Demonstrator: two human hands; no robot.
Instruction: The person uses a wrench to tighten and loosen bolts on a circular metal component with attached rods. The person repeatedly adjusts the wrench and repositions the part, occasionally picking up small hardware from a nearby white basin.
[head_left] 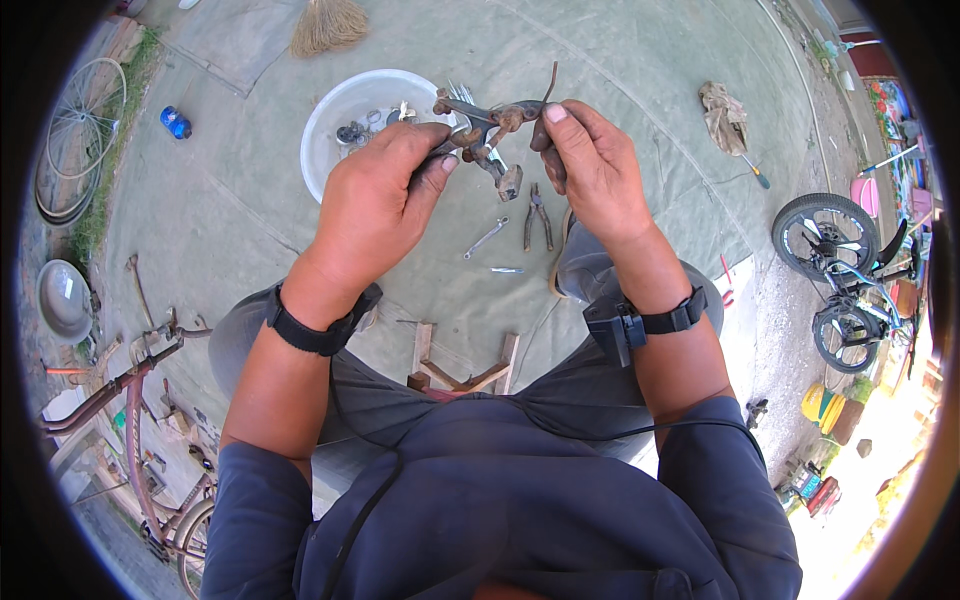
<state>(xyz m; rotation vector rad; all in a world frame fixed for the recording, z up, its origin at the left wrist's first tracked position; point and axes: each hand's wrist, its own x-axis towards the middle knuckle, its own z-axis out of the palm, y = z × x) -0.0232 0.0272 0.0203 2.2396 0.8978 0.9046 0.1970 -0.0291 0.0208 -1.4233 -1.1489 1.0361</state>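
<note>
At the far left, wheels (88, 120) lean by some grass, with a grey bowl (65, 302) below them and an old reddish bike (133, 430) nearer the person. A blue can (175, 123) lies on the big green-grey sheet (620, 60) that covers the ground. Next come a straw broom (328, 25) at the top and a round, pale tub (318, 130) with small bits in it. The left hand (372, 190) is in front of the tub's lower edge. Its thumb and fingers are pinched on the left side of a rusty metal part (508, 118), which is up in the air between the two hands. Below the part, a wrench (487, 238) lies slanted, with pliers (537, 215) just to its right, handles a bit apart. Closer to the knees is a wood frame (463, 380). The right hand (597, 165) pinches the part's right end with its thumb and fingers, and a thin rod (553, 80) sticks up there. Further right are a dirty rag (722, 112), a screwdriver (757, 174) near it, a small bike (848, 280) and a pink bucket (864, 197).
</note>
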